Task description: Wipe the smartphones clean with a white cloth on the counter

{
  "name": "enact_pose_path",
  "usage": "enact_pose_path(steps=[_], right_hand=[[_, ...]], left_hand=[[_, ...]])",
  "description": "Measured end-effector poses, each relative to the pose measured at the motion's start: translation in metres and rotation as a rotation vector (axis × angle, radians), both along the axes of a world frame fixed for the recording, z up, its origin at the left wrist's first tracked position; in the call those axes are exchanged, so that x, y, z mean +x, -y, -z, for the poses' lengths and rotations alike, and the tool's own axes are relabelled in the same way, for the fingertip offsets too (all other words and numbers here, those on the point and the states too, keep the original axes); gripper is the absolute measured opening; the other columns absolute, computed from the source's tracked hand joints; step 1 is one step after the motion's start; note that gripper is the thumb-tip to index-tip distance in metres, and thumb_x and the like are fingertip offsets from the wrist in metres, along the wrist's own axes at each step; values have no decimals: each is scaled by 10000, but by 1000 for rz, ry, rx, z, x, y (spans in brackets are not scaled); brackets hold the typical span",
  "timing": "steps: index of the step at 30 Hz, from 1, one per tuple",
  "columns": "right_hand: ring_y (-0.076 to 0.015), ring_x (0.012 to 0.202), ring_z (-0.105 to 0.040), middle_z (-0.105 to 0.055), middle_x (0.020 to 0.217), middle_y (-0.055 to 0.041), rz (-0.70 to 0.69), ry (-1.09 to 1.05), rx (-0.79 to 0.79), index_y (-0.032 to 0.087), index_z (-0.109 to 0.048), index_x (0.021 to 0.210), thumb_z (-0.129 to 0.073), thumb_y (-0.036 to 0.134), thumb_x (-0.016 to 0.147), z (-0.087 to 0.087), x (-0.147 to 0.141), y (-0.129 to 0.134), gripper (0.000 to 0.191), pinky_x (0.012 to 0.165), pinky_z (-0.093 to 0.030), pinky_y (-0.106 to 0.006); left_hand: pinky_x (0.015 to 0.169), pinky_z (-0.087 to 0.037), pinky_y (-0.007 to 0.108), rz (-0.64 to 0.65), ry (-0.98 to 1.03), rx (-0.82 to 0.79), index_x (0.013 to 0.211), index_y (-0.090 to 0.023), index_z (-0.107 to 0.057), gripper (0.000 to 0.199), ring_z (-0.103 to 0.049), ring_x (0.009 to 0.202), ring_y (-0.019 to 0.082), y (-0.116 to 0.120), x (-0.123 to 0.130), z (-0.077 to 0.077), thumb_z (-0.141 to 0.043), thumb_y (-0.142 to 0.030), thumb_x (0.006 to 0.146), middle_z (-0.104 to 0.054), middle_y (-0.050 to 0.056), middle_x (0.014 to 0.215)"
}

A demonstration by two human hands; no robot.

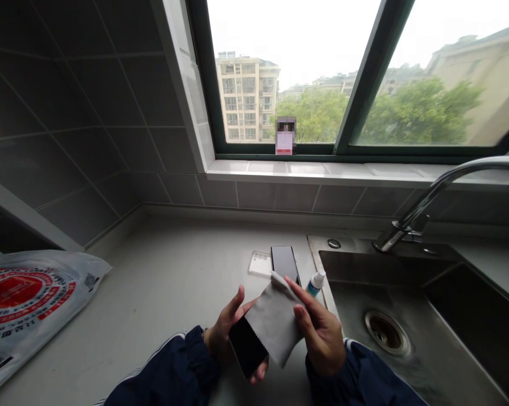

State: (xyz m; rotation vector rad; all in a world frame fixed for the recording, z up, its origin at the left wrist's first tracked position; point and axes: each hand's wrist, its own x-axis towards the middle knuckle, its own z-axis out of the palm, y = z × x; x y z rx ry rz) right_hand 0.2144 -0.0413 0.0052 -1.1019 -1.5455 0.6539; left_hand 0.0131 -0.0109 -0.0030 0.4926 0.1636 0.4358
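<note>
A black smartphone point(247, 348) rests tilted in my left hand point(222, 330), with the thumb raised off it and fingertips showing at its lower edge. My right hand point(324, 332) pinches a grey cleaning cloth point(275, 321) with zigzag edges, which is spread over the phone's upper part and hides it. Just beyond the cloth, a second phone point(284, 260) lies on the counter, its near end covered by the cloth. Touching or close to its left side is a clear phone case point(259, 265). A small bottle with a white cap point(315, 282) stands by my right fingers.
To the right is a steel sink point(355, 293) with a drain point(387, 331) and a curved faucet point(423, 197). A printed white plastic bag point(34, 304) lies at the far left of the pale counter point(169, 282). Behind the counter are a tiled wall and a window sill point(305, 170).
</note>
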Motion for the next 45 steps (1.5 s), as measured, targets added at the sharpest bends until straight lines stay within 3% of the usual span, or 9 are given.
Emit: enact_pose_path(steps=[7,13,18,22,24,28,36,41,45], right_hand=[[-264,1311,-487,-539,1396,-73,-109,-21,12,209,-537,1367,-448,414,979,1,0,0,448,1092,-421,-395],[-236,1286,-518,-567,1369,-49,4,1,-13,233,-572,1334,-495,333,974,11,-1,-1,382,1111,-403,-358],[-265,1366,-413,-495,1436,-67,46,173,144,216,-491,1401,-463,237,976,17,0,-4,427,1129,-377,-449],[-330,1447,-214,-292,1557,-81,69,420,265,211,-435,1439,-431,180,969,21,-2,-6,470,1120,-327,-572],[-356,1455,-163,-252,1572,-83,81,515,301,216,-415,1451,-429,165,964,22,-3,-6,490,1110,-303,-617],[-371,1455,-150,-286,1556,-112,56,635,348,180,-340,1490,-420,162,960,23,-6,-3,536,1106,-282,-623],[-347,1454,-175,-198,1575,-172,7,717,302,97,-178,1531,-398,200,968,28,-17,3,613,1120,-288,-565],[-350,1451,-182,-143,1580,-205,-31,708,256,63,-165,1528,-381,247,977,31,-25,12,620,1103,-328,-548],[-370,1453,-156,-168,1576,-200,-38,740,264,63,-165,1528,-390,252,971,29,-31,18,630,1114,-277,-587]], left_hand=[[396,-498,332,59,22,-51,1418,-242,-269,803,-699,560,294,5,4,-6,-150,-776,830,-702,169,981],[453,-533,386,-3,-17,-36,1430,-268,-245,743,-713,618,325,4,6,-3,-184,-739,859,-704,150,971],[478,-538,386,-61,-29,-21,1459,-275,-223,728,-716,634,323,2,4,1,-201,-713,877,-684,179,1060],[550,-541,412,-191,-4,-42,1489,-244,-235,715,-721,730,338,2,6,0,-216,-660,908,-629,224,1202],[742,-536,466,-296,21,-65,1498,-197,-248,690,-700,912,344,1,7,-2,-246,-598,937,-594,231,1272],[1050,-351,479,-377,26,-101,1496,-172,-284,648,-575,1191,322,0,9,-6,-304,-534,958,-559,189,1351],[1095,-310,400,-561,-79,23,1422,-172,-439,531,-517,1266,276,-1,10,2,-342,-449,979,-585,131,1342],[1079,-341,368,-665,-215,125,1387,-152,-484,513,-512,1268,273,1,13,-1,-391,-437,970,-598,126,1325],[1059,-365,343,-755,-247,134,1352,-150,-523,487,-533,1243,263,1,12,-1,-428,-426,961,-621,118,1294]])
